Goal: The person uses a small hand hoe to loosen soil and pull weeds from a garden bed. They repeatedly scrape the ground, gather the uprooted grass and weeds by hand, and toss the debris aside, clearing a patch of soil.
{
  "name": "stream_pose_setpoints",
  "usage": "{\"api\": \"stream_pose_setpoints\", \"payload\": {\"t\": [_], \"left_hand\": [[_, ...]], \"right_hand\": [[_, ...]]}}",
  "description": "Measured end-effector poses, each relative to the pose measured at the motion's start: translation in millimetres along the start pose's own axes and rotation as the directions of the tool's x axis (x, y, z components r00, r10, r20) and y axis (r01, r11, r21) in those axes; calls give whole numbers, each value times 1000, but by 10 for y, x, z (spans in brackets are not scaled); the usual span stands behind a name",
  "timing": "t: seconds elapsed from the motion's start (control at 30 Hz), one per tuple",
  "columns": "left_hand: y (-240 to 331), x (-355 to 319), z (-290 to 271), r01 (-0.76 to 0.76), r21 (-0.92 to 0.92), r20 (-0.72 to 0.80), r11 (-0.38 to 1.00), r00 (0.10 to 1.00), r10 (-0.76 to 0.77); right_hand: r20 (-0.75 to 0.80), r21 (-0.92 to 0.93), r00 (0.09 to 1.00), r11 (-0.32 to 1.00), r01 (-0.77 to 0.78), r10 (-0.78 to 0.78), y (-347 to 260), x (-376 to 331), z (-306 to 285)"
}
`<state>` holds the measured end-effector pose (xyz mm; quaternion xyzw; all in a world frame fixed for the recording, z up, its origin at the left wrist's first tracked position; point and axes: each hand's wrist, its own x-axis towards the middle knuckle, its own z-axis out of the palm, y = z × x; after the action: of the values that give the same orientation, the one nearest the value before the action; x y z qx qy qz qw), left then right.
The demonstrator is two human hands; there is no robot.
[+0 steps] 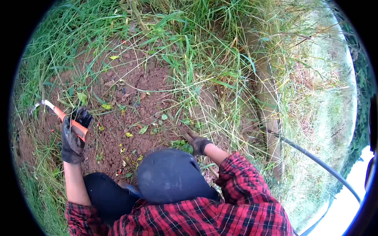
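My left hand (73, 137), in a dark soiled glove, is wrapped round the orange handle (78, 129) of a small sickle. The sickle's pale curved blade (43, 103) points away to the left, against the grass. My right hand (195, 143), also in a dirty dark glove, reaches low over green leaves (181, 145) beside my knee, its fingers stretched out and nothing seen in them. Grass stems lie close to those fingers. Between the two hands is a patch of bare reddish-brown soil (114, 145), strewn with small green and yellow leaves.
My dark-covered knees (169, 177) are bent at the lower middle. Tall grass (189, 35) rings the soil. Right of me, a long brown beam-like edge (269, 106) runs through the grass, with a dark hose or pipe (315, 159) crossing toward the lower right.
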<state>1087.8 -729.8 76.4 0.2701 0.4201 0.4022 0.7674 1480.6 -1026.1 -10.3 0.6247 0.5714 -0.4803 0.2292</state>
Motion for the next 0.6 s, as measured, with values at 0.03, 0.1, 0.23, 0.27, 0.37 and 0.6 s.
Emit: {"api": "stream_pose_setpoints", "payload": {"t": [0.03, 0.1, 0.23, 0.27, 0.37, 0.6], "left_hand": [[28, -25, 52, 20, 40, -3, 999, 1000, -20], [62, -105, 220, -17, 153, 59, 988, 998, 8], [212, -335, 9, -42, 245, 28, 969, 999, 37], [212, -370, -22, -58, 251, 26, 966, 998, 53], [265, -405, -117, -36, 204, 1, 978, 999, 36], [447, -482, -338, -45, 187, -67, 981, 996, 58]], "right_hand": [[-64, 78, 998, 997, 12, -7, -113, -66, 14], [-70, 30, 995, 997, -73, 75, -263, -62, -116], [-246, 50, 969, 999, -19, 31, -375, -45, 245], [-230, 76, 973, 997, -19, 36, -338, -33, 344], [-312, 326, 939, 945, -39, 147, -297, -5, 393], [-201, 959, 920, -125, 255, 336, -250, 232, -355]]}}
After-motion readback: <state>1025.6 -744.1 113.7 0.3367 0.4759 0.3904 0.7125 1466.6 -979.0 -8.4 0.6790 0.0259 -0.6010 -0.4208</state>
